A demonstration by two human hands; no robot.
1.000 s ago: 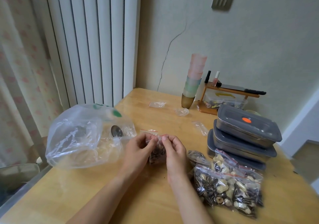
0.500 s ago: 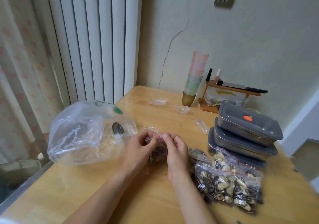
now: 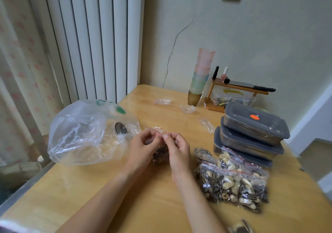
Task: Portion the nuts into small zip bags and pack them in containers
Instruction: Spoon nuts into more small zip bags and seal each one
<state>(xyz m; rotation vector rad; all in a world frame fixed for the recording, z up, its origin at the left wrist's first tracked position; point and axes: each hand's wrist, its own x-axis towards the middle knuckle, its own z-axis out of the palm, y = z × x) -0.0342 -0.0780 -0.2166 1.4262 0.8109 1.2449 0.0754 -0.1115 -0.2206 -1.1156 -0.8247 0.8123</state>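
My left hand (image 3: 143,149) and my right hand (image 3: 178,151) meet at the table's middle, fingertips pinching the red-lined top of a small zip bag (image 3: 159,152) part-filled with dark nuts. The bag hangs between both hands, its lower half partly hidden by them. To the right lies a pile of filled zip bags (image 3: 233,180) with nuts and seeds. Behind it stands a stack of three grey lidded containers (image 3: 251,134). A large clear plastic bag (image 3: 84,132) with pale nuts and a metal spoon (image 3: 120,128) sits to the left.
Empty small zip bags (image 3: 162,101) (image 3: 206,125) lie scattered on the wooden table (image 3: 143,196). A stack of coloured cups (image 3: 201,78) and a small wooden shelf (image 3: 233,92) with bottles stand against the wall. Another filled bag (image 3: 240,228) shows at the bottom edge.
Both hands have stayed on the small zip bag, shifting their fingertips slightly along its top edge. The view has tilted down a little.
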